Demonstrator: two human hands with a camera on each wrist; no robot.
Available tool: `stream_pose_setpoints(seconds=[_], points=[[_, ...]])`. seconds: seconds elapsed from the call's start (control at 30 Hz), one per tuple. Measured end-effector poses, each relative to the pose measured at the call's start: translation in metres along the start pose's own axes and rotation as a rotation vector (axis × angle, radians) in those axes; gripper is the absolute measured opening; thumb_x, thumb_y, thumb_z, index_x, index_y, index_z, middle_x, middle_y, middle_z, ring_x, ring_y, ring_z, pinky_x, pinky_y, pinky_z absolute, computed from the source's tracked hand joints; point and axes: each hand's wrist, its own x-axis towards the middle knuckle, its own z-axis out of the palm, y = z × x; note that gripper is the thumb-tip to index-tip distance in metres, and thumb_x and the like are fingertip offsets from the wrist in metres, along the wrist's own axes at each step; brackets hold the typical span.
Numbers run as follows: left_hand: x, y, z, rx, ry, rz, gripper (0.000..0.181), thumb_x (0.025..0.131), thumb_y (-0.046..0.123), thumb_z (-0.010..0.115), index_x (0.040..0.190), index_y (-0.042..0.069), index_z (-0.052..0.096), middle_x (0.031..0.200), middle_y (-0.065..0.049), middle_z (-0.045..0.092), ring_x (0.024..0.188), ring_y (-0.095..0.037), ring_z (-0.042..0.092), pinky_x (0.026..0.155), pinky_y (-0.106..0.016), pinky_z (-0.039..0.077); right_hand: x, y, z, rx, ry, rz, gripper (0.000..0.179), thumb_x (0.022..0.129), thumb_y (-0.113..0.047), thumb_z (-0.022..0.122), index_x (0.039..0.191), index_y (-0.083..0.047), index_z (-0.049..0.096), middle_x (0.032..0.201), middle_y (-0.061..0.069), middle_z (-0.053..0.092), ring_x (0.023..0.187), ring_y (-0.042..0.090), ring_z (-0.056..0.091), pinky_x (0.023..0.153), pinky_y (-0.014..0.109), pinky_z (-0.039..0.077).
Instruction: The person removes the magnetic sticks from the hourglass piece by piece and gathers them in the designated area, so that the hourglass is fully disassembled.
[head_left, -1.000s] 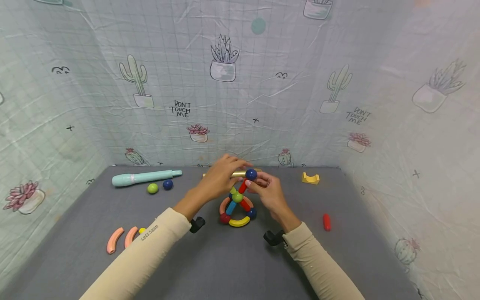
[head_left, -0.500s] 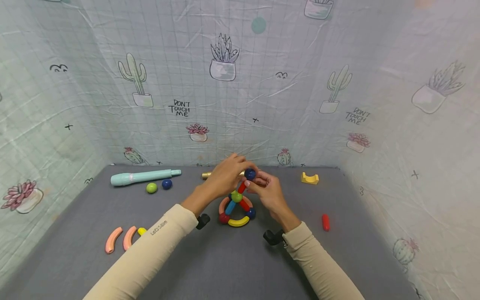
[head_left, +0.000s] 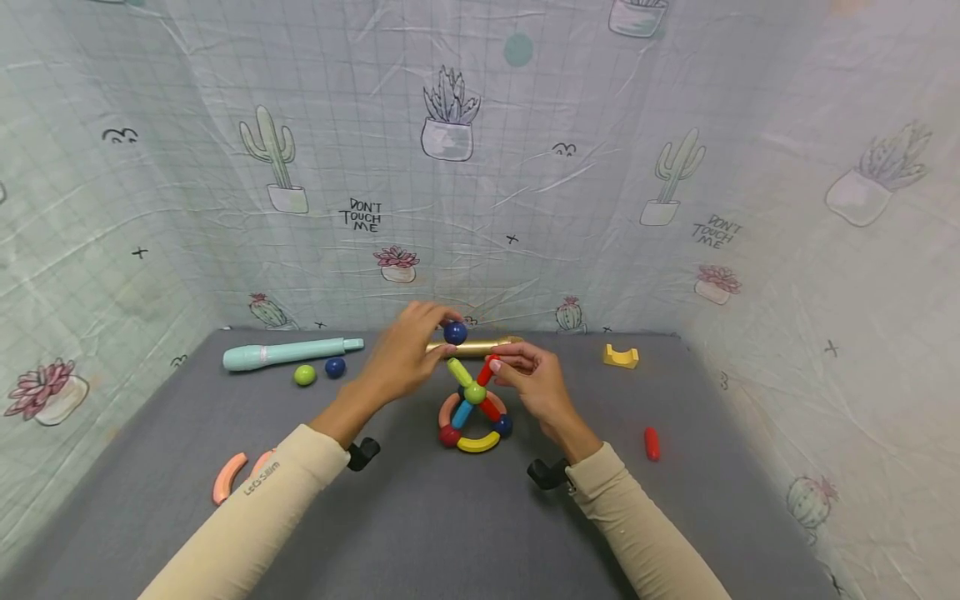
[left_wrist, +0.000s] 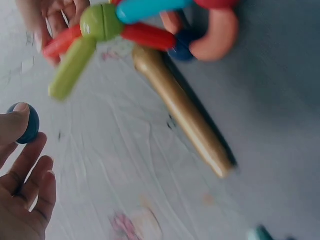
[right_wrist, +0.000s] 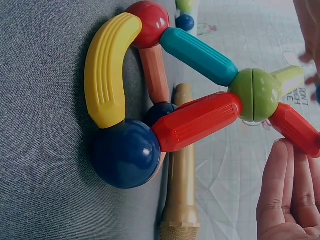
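My left hand pinches a dark blue ball between thumb and fingers, apart from the build and up to its left; the left wrist view shows this ball too. With its thumb and fingertips, my right hand pinches the upper red rod. That rod joins a green ball, as does a light green rod leaning up to the left. Below, a blue rod and a red rod run down to a ring of balls and curved pieces, including a yellow one.
Behind the build lies a gold microphone-like stick. A mint microphone-like stick, a green ball and a blue ball lie left. Curved salmon pieces are near my left sleeve. A yellow cradle-shaped block and red rod lie right.
The blue ball was at the top of the upper red rod; my left hand has moved left with it, leaving the rod's end bare. My right hand has stayed on the rod.
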Motion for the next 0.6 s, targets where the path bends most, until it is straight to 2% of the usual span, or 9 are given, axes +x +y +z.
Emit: stream_pose_setpoints(seconds=[0.13,0.27,0.47,0.6], points=[[-0.021,-0.02,-0.02,0.049,0.021,-0.052,0.039,0.097,0.018,0.079,0.134,0.013,0.066,0.127,-0.007,0.069,0.12,-0.028,0.059,0.097,-0.049,0.054,-0.001,0.0,0.001,-0.007,0.004,-0.003,0.026,0.099,-0.013,0.077,0.123,-0.008,0.075,0.117,0.018,0.077,0.094,0.021,0.078,0.089,0.043,0.064],[-0.046,-0.047,-0.036,0.103,0.041,-0.109,0.04,0.096,0.019,0.081,0.132,0.012,0.067,0.121,-0.01,0.07,0.116,-0.031,0.06,0.095,-0.053,0.053,-0.002,0.001,0.001,-0.026,-0.002,0.0,0.027,0.097,-0.012,0.079,0.123,-0.008,0.075,0.116,0.018,0.077,0.098,0.027,0.077,0.092,0.048,0.063],[-0.084,-0.093,-0.059,0.173,0.043,-0.209,0.04,0.094,0.017,0.083,0.131,0.011,0.067,0.118,-0.014,0.072,0.116,-0.036,0.059,0.092,-0.059,0.051,-0.003,0.002,0.002,-0.043,-0.012,0.008,0.029,0.096,-0.011,0.08,0.124,-0.008,0.074,0.116,0.016,0.077,0.1,0.021,0.076,0.096,0.051,0.062],[-0.109,-0.121,-0.073,0.183,0.022,-0.286,0.041,0.093,0.016,0.084,0.13,0.01,0.068,0.116,-0.017,0.073,0.114,-0.039,0.058,0.086,-0.059,0.05,-0.004,0.003,0.003,-0.05,-0.014,0.004,0.028,0.096,-0.008,0.079,0.124,-0.008,0.074,0.115,0.017,0.077,0.1,0.021,0.075,0.093,0.043,0.063]])
